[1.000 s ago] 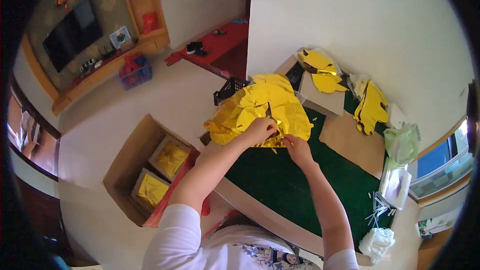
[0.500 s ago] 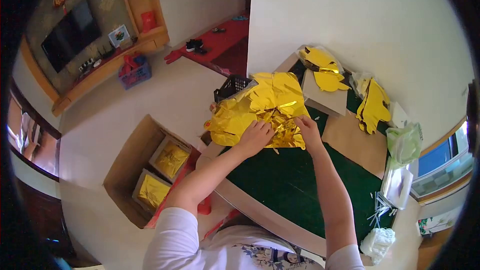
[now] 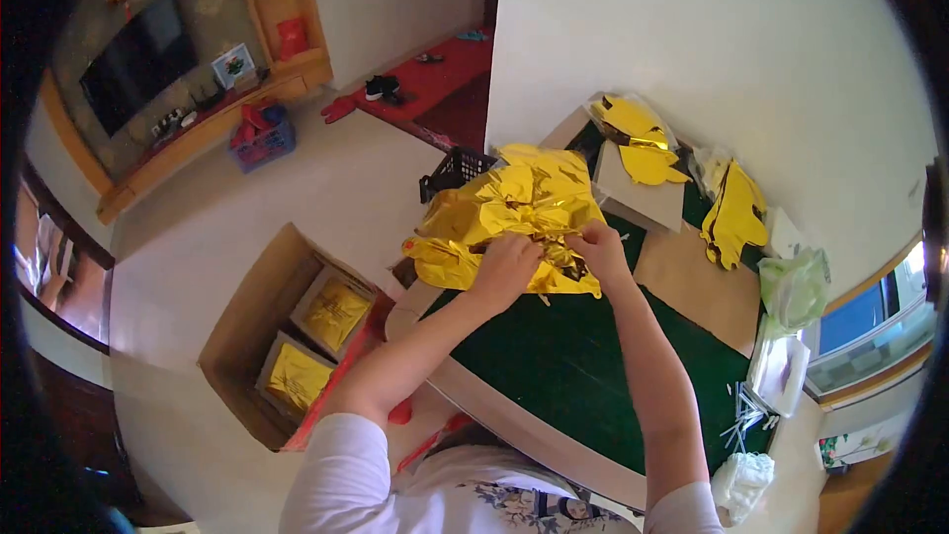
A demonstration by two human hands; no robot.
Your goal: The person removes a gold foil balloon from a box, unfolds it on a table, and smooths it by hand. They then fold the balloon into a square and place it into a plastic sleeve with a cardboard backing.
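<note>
- Left hand [image 3: 508,271]: fingers bent down onto gold foil [image 3: 544,183], touching; fingertips partly hidden, can't tell if pinched.
- Right hand [image 3: 603,255]: fingers pinching a crumpled bit of same foil, just beside left hand.
- Foil: one crumpled heap, layers too tangled to count. Under the fingers and spread past them, over left end of green-topped counter [image 3: 554,366].
- Black crate [image 3: 463,170]: one, just behind heap's left part.
- Pale carton [image 3: 641,190]: one, near counter's far edge, one yellow-gold bundle [image 3: 638,129] on top.
- Second yellow-gold bundle [image 3: 733,218]: one, right of carton, toward far right corner.
- Brown cardboard sheet [image 3: 697,282]: one, flat, between carton and right edge.
- Right edge: one green plastic bag [image 3: 794,287], one white tray-like item [image 3: 781,376], several thin sticks [image 3: 748,417] (overlapping, no count), one white bundle [image 3: 743,485] at near right corner.
- Floor, left of counter: one open cardboard box [image 3: 237,356], two smaller boxes inside, each with gold contents [image 3: 334,314].
</note>
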